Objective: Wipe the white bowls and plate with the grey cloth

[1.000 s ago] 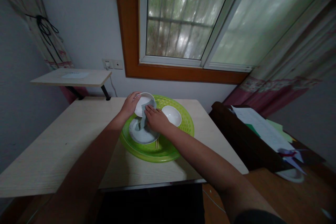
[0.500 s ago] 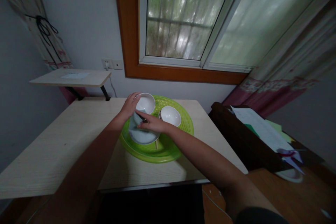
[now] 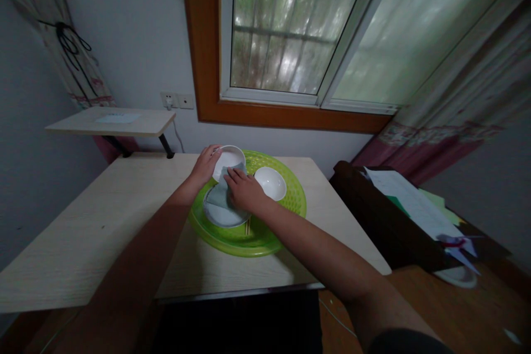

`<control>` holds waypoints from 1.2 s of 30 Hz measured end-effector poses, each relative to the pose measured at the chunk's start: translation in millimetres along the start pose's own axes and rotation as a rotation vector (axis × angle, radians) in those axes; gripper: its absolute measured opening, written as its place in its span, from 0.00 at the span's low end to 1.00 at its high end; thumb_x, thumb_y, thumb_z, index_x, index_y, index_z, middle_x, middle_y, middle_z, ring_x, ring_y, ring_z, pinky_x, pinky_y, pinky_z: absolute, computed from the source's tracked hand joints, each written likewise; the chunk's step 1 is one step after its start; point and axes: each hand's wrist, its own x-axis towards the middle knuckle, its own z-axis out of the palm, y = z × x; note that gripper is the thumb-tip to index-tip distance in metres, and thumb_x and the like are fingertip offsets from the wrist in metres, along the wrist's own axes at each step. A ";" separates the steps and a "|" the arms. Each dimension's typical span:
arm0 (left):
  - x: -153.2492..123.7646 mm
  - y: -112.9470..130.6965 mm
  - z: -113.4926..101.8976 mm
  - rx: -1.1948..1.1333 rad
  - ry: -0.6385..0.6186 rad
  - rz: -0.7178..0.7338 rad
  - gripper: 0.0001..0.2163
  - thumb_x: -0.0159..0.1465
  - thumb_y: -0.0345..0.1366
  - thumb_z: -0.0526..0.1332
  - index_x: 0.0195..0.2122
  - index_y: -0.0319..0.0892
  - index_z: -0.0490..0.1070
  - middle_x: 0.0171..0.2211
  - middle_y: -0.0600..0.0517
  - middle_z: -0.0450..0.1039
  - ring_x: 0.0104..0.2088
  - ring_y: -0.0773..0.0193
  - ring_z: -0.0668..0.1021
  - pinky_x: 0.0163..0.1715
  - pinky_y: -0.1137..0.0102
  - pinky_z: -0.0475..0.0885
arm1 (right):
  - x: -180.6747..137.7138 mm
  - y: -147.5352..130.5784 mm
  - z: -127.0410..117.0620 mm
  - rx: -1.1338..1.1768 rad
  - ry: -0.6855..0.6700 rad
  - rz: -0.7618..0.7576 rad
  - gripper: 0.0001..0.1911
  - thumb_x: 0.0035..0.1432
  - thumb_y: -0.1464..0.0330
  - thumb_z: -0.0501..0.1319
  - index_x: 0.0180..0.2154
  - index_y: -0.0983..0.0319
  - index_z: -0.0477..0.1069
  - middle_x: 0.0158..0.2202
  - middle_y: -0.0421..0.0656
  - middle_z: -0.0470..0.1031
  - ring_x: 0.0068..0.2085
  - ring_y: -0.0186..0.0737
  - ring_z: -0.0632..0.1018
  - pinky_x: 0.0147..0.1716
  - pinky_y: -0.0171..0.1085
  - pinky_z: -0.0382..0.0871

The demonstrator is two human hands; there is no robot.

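Note:
My left hand [image 3: 206, 165] grips the left rim of a white bowl [image 3: 229, 156], which is tilted toward me at the back left of a round green tray [image 3: 265, 246]. My right hand [image 3: 244, 189] presses a grey-blue cloth [image 3: 219, 195] against the inside of that bowl. The cloth drapes down over a white plate [image 3: 224, 217] at the front left of the tray. Another white bowl [image 3: 270, 183] sits to the right of my right hand. The tips of chopsticks [image 3: 248, 227] show beside the plate; the rest of them is hidden.
The tray rests on a pale wooden table [image 3: 103, 232]. A small raised shelf [image 3: 112, 121] with a sheet of paper stands at the back left. To the right is a dark brown piece of furniture [image 3: 373, 215] with papers on it. A window [image 3: 286, 27] is behind the table.
My right hand has moved slightly up and right, carrying the cloth from the lower part of the bowl further into it. My left hand stays at the rim.

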 end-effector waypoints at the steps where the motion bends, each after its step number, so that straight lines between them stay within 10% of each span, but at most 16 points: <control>1: -0.3 1.1 -0.1 0.001 0.000 0.000 0.19 0.69 0.48 0.51 0.51 0.42 0.72 0.52 0.45 0.74 0.54 0.57 0.74 0.59 0.61 0.66 | -0.8 0.1 0.0 -0.013 0.007 0.004 0.30 0.64 0.68 0.53 0.66 0.68 0.58 0.71 0.57 0.54 0.70 0.56 0.58 0.60 0.55 0.64; 20: -1.7 0.0 -1.9 -0.019 -0.015 0.042 0.19 0.69 0.48 0.52 0.50 0.44 0.73 0.51 0.46 0.75 0.54 0.57 0.74 0.59 0.60 0.66 | 9.7 9.0 0.3 0.599 -0.044 -0.216 0.44 0.60 0.64 0.64 0.71 0.65 0.46 0.70 0.56 0.56 0.67 0.51 0.66 0.64 0.50 0.62; 36: -1.9 7.9 -2.3 0.034 -0.028 0.003 0.17 0.68 0.46 0.53 0.49 0.44 0.73 0.51 0.46 0.74 0.54 0.57 0.74 0.58 0.59 0.67 | 1.8 4.5 2.1 0.037 -0.015 -0.021 0.29 0.63 0.69 0.55 0.65 0.68 0.61 0.69 0.55 0.58 0.69 0.52 0.62 0.63 0.51 0.64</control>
